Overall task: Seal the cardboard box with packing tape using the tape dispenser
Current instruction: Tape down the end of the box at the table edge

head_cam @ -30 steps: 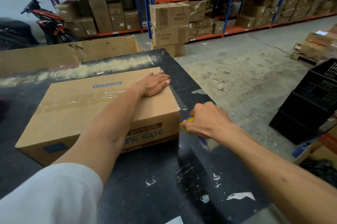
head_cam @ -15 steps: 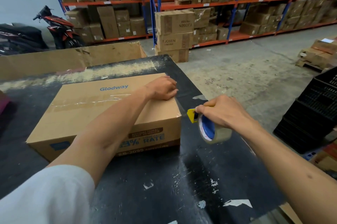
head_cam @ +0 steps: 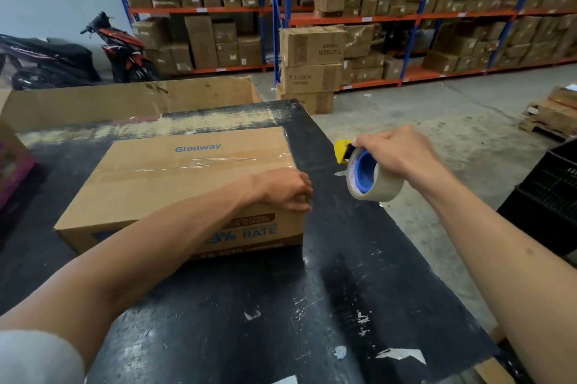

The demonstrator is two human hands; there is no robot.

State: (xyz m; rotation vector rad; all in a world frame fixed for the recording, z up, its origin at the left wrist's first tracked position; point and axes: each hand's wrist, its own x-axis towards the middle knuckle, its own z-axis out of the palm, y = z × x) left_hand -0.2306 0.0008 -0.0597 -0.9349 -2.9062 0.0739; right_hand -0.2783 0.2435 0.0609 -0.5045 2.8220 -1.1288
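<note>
A brown cardboard box (head_cam: 162, 183) printed "Glodway" lies on the black table (head_cam: 281, 305), with a strip of clear tape along its top seam. My left hand (head_cam: 285, 191) rests on the box's near right top corner, fingers curled over the edge. To the right of the box, above the table edge, my right hand (head_cam: 396, 155) grips the tape dispenser (head_cam: 363, 176): a clear tape roll on a blue core with a yellow cutter. The dispenser is apart from the box.
An open cardboard carton (head_cam: 125, 102) stands behind the table. Stacked boxes (head_cam: 312, 65) and loaded shelving (head_cam: 406, 8) fill the back. Two motorbikes (head_cam: 121, 49) are parked at the left. Black crates (head_cam: 549, 205) sit on the floor at the right.
My right hand lifted the tape dispenser up and to the right, away from the box's side. My left hand slid from the top's far right edge toward the near right corner.
</note>
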